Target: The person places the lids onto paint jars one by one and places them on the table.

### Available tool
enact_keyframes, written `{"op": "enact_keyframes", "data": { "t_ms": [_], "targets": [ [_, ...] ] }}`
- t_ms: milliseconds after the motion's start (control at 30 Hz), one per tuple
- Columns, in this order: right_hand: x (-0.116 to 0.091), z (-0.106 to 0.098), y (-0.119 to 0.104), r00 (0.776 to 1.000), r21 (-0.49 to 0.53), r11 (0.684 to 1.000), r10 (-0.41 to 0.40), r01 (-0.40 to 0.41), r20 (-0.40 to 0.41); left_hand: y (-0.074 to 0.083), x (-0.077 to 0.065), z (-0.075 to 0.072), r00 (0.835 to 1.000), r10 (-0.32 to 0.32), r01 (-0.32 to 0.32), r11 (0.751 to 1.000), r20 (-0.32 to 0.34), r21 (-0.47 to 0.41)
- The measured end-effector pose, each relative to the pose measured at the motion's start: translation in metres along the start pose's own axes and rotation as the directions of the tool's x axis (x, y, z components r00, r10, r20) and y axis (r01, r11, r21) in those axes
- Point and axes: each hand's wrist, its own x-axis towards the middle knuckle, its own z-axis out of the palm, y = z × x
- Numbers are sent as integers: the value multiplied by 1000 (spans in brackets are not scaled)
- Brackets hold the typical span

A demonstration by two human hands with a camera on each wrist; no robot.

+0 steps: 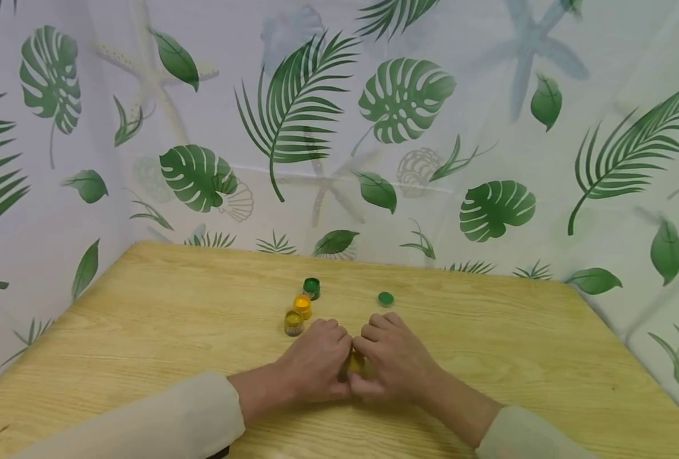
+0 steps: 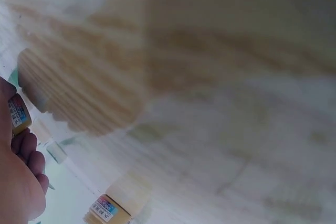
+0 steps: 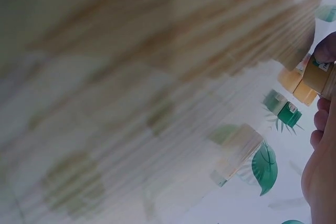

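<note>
At the near middle of the table, my left hand (image 1: pixel 318 362) and right hand (image 1: pixel 395 361) meet around a small yellow-brown paint jar (image 1: pixel 355 363). Fingers of both hands are curled on it, hiding most of it in the head view. In the left wrist view, the jar (image 2: pixel 19 113) shows a printed label beside my left fingers. The right wrist view catches the same jar (image 3: pixel 318 75) under my right thumb. Just beyond my left hand stand an ochre paint jar (image 1: pixel 294 323), an orange-yellow paint jar (image 1: pixel 302 306) and a green paint jar (image 1: pixel 312 289), in a slanting row.
A small round green lid (image 1: pixel 386 298) lies beyond my right hand, apart from the row of jars. The wood-grain table (image 1: pixel 213 319) ends at the back against a white leaf-printed cloth (image 1: pixel 328 210), which also runs along both sides.
</note>
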Motion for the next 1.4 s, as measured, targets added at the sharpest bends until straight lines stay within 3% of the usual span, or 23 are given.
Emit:
{"op": "enact_keyframes", "data": {
  "t_ms": [300, 433, 633, 800, 933, 1067, 1233, 1400],
  "targets": [
    [-1, -2, 3, 1000, -6, 1000, 6, -6, -15, 1, 1, -1, 1000, 7, -7, 1000, -7, 19],
    [-8, -3, 10, 999, -24, 999, 32, -33, -16, -1, -2, -1, 1000, -6, 6, 1000, -8, -23],
    [-28, -5, 26, 999, -113, 994, 0, -4, -33, -8, -17, -1, 997, -26, 30, 998, 79, -51],
    [-41, -10, 35, 998, -127, 991, 50, -46, 26, -21, -38, -5, 996, -72, 75, 996, 54, -54],
    [-43, -15, 39, 982, -88, 982, 173, -166, 78, -33, -53, -8, 993, -121, 121, 991, 10, -61],
    [-42, -19, 39, 951, -79, 963, 268, -258, 157, -43, -67, -12, 986, -165, 164, 984, -7, -69],
    [-44, -20, 38, 913, -98, 947, 320, -304, 255, -56, -84, -16, 977, -209, 207, 977, -33, -44],
    [-47, -19, 41, 905, -115, 945, 326, -306, 273, -71, -97, -18, 964, -256, 256, 967, -66, -12]
  ]
}}
